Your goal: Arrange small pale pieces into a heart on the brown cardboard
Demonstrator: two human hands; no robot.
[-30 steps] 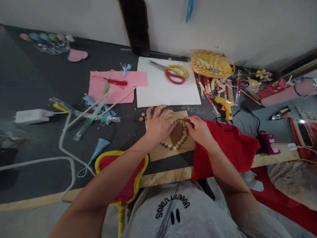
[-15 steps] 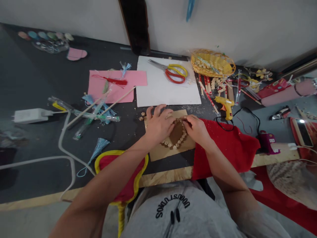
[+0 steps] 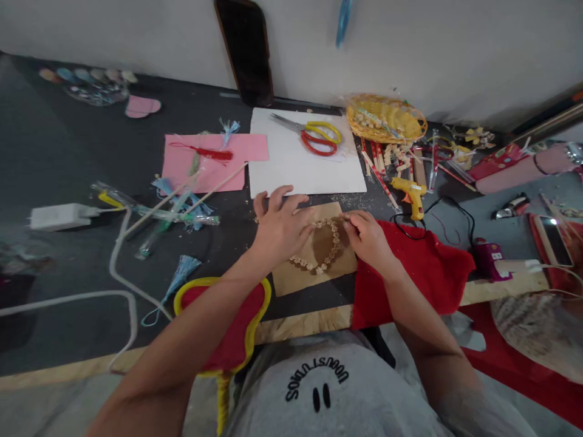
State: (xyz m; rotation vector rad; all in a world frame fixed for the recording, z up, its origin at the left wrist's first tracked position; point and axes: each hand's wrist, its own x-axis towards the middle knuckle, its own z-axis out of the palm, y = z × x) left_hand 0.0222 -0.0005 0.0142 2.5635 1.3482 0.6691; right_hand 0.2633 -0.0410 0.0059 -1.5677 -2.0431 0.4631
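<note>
A heart- or loop-shaped string of small beige flower-like pieces (image 3: pixel 321 267) lies on a brown cardboard sheet (image 3: pixel 298 285). Over the loop's upper left side is my left hand (image 3: pixel 282 229), fingers spread, its thumb side close to the pieces; whether it touches them I cannot tell. At the upper right of the loop, beside the cardboard's edge, my right hand (image 3: pixel 364 237) is closed in a pinch. What sits between its fingertips is too small to name. Under my right wrist lies a red cloth (image 3: pixel 414 261).
A white board (image 3: pixel 300 176) bears scissors (image 3: pixel 321 136). To the right are a yellow glue gun (image 3: pixel 412 195) with its cord, a yellow basket (image 3: pixel 387 118) and several sticks. Pink paper (image 3: pixel 228 176), blue tassels (image 3: pixel 182 271) and a yellow-rimmed red fan-like piece (image 3: pixel 218 340) lie left.
My left hand has drawn leftward from the top of the loop, its fingers spreading. My right hand stays pinched and has shifted slightly right, away from the loop.
</note>
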